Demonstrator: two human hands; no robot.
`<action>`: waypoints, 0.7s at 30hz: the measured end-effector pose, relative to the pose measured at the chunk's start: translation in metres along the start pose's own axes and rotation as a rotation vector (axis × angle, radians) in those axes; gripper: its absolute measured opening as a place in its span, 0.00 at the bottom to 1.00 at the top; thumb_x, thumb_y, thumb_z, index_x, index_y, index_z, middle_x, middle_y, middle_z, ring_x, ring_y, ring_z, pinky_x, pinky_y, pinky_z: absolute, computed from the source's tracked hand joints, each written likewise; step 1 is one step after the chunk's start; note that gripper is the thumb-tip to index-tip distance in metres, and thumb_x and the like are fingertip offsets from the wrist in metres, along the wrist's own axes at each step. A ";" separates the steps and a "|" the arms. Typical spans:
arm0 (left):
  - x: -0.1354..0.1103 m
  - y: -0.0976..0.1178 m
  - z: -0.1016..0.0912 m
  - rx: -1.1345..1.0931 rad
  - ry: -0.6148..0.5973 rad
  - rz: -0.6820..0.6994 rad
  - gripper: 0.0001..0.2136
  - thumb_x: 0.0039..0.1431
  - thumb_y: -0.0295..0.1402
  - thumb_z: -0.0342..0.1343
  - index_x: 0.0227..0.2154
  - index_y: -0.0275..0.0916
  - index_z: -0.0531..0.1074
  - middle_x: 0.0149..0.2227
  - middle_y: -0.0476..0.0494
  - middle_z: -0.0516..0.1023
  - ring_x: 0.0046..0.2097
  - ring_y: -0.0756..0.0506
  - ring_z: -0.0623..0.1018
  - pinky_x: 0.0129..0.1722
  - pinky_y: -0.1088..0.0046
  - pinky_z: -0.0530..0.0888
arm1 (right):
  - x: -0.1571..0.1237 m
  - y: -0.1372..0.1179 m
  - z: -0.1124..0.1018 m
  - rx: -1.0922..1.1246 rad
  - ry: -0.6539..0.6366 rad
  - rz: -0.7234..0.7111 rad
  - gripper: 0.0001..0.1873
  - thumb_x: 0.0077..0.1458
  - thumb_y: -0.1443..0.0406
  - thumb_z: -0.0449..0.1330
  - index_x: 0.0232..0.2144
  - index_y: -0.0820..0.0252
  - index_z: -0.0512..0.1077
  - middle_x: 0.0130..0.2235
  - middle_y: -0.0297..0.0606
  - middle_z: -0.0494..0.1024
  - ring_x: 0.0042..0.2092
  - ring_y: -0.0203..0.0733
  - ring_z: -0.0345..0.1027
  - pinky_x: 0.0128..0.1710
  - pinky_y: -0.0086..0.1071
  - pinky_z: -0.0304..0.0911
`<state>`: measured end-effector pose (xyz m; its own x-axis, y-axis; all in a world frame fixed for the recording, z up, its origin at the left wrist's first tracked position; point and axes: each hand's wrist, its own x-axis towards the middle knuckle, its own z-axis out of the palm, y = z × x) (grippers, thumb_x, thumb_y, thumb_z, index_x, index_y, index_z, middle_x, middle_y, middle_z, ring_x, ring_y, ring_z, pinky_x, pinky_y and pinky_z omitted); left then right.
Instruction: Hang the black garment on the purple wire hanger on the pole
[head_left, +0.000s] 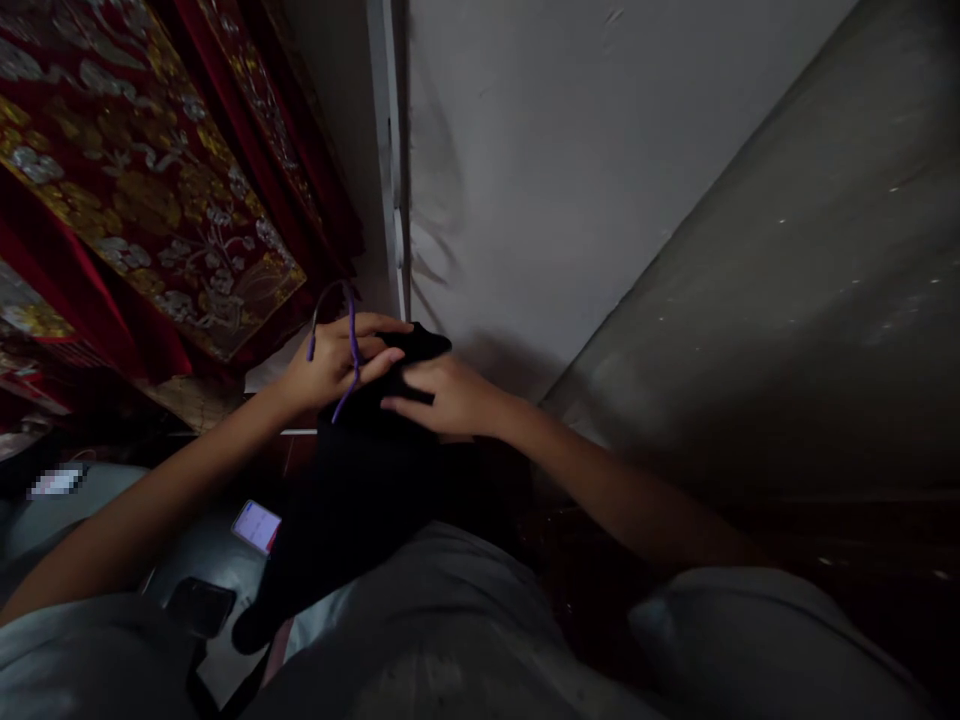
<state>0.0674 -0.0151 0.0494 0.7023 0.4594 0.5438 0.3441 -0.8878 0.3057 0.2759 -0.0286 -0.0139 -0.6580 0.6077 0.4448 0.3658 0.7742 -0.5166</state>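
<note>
A thin purple stem, like a pipe cleaner (pixel 353 335), is bent in an arch over my left hand (pixel 330 362). One end hangs at the back of the hand and the other passes down by the thumb. My left hand holds the stem among its fingers, while the index finger and thumb reach out over black cloth (pixel 382 480) on my lap. Close by on the right, my right hand (pixel 454 395) rests on the same dark cloth with fingers spread. Its fingertips are slightly blurred, and I see nothing held in them.
A lit phone (pixel 257 526) and a dark phone-like object (pixel 201 606) lie on a grey seat (pixel 169 550) at my left. Red embroidered cloth (pixel 172 200) hangs at upper left. A pale wall (pixel 555 180) stands ahead, with a grey-green surface (pixel 795 300) at right.
</note>
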 end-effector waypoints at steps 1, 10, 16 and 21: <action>0.000 -0.001 0.001 0.009 -0.010 -0.005 0.18 0.72 0.45 0.54 0.37 0.37 0.82 0.53 0.35 0.81 0.55 0.40 0.81 0.57 0.66 0.76 | -0.002 -0.007 -0.002 -0.037 -0.113 -0.050 0.15 0.64 0.59 0.60 0.27 0.60 0.73 0.30 0.39 0.76 0.32 0.39 0.68 0.37 0.34 0.61; 0.004 0.007 0.005 -0.281 0.097 -0.140 0.18 0.67 0.47 0.61 0.30 0.38 0.82 0.41 0.39 0.85 0.45 0.42 0.84 0.48 0.70 0.79 | -0.010 0.043 -0.005 -0.235 0.150 -0.026 0.57 0.42 0.55 0.76 0.69 0.54 0.55 0.70 0.53 0.54 0.72 0.62 0.48 0.71 0.60 0.48; 0.015 0.013 0.020 -0.491 0.230 -0.238 0.22 0.68 0.52 0.57 0.29 0.38 0.80 0.41 0.38 0.84 0.48 0.40 0.83 0.51 0.63 0.79 | -0.007 0.071 0.048 -0.208 0.384 0.093 0.32 0.66 0.59 0.55 0.70 0.48 0.54 0.68 0.46 0.62 0.70 0.53 0.55 0.70 0.53 0.53; -0.012 -0.034 0.027 -0.498 0.267 -0.388 0.25 0.54 0.54 0.69 0.49 0.46 0.79 0.52 0.41 0.81 0.55 0.37 0.80 0.52 0.58 0.79 | -0.023 0.094 0.032 -0.278 0.470 0.153 0.31 0.64 0.60 0.54 0.68 0.52 0.60 0.57 0.48 0.69 0.61 0.54 0.64 0.64 0.51 0.61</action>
<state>0.0643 0.0089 0.0118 0.3864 0.7898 0.4764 0.1675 -0.5680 0.8058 0.3045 0.0250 -0.0961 -0.2437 0.6810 0.6905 0.6351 0.6502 -0.4170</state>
